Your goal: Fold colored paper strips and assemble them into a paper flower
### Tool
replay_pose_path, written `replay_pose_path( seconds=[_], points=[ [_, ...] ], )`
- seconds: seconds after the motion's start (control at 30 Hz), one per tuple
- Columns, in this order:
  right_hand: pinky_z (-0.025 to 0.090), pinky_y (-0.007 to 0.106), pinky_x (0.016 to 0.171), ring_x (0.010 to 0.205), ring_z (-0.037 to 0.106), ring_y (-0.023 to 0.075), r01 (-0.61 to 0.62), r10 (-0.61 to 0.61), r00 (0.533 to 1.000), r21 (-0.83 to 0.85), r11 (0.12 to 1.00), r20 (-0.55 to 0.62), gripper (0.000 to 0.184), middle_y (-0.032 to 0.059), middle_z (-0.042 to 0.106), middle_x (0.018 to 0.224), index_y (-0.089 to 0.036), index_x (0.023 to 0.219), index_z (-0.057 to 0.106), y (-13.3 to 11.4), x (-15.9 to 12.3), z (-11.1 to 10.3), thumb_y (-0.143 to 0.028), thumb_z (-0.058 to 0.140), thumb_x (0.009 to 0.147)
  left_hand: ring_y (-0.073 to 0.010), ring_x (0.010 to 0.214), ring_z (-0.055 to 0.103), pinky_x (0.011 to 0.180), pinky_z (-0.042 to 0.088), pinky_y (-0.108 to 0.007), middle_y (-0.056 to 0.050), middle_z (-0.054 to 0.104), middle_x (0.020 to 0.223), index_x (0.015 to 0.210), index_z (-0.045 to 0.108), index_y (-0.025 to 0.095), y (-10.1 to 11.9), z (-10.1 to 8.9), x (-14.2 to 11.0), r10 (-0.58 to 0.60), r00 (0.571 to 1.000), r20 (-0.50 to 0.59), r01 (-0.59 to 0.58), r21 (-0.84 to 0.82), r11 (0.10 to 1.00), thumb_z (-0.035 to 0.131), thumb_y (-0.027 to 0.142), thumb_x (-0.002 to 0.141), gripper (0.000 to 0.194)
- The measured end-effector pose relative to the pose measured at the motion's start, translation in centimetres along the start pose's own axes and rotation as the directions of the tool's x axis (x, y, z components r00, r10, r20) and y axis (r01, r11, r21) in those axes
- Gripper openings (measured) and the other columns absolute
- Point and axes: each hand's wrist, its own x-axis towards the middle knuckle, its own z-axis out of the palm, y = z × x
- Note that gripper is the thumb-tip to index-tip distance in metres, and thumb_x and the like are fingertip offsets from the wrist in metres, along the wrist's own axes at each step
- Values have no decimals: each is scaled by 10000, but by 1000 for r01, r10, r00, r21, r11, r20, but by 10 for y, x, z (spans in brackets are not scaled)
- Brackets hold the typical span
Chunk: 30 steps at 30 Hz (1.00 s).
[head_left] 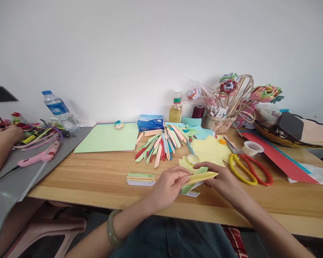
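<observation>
Your left hand (pixel 169 183) has its thumb and fingers pinched on the left end of a folded yellow strip (pixel 203 177). Locate the strip to the right of these fingers, between your two hands, above the front part of the desk (pixel 91 181). Its long axis runs across your body, left to right, with the pointed end directed at your right hand (pixel 223 178). The right hand is nearer to the point; the left hand holds the opposite end. The fingers of your right hand are curved, with one reaching beyond the far edge of the strip; you cannot tell from this view whether they grip any paper.

Note the appearance of the strip: narrow, yellow, creased lengthwise and tapered to a tip. A light green paper (pixel 187 190) shows behind and below it; whether it is held or rests on the desk is unclear. To the left of your left hand, a small stack of folded strips (pixel 140 179) lies on the desk, also lengthwise across you
</observation>
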Motion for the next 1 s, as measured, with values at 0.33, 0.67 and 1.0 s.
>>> replay_pose_path(
  seconds=[0.33, 0.67, 1.0],
  points=[
    [466, 333, 623, 793, 618, 238, 107, -284, 944, -662, 742, -165, 338, 82, 677, 904, -183, 1032, 636, 35, 14, -22, -237, 397, 800, -175, 938, 549, 845, 402, -276, -83, 599, 972, 819, 639, 138, -5, -10, 4, -2, 984, -179, 11, 50, 999, 417, 260, 870, 259],
    [470, 380, 783, 925, 583, 222, 396, -549, 816, -520, 757, -179, 271, 76, 653, 981, -203, 985, 618, 24, 12, -24, -196, 373, 870, -157, 884, 574, 800, 439, -271, -67, 607, 935, 830, 636, 155, 0, -11, 2, 148, 986, -70, -125, 262, 957, 391, 239, 887, 265],
    [488, 345, 776, 930, 604, 215, 511, -579, 815, -517, 687, 37, 254, 92, 657, 1017, -202, 1038, 633, -4, -6, -7, -325, 510, 853, -155, 894, 566, 818, 447, -276, -76, 596, 970, 924, 630, 146, 5, -17, 6, 223, 967, 120, -254, 446, 858, 340, 200, 902, 296]
  ],
)
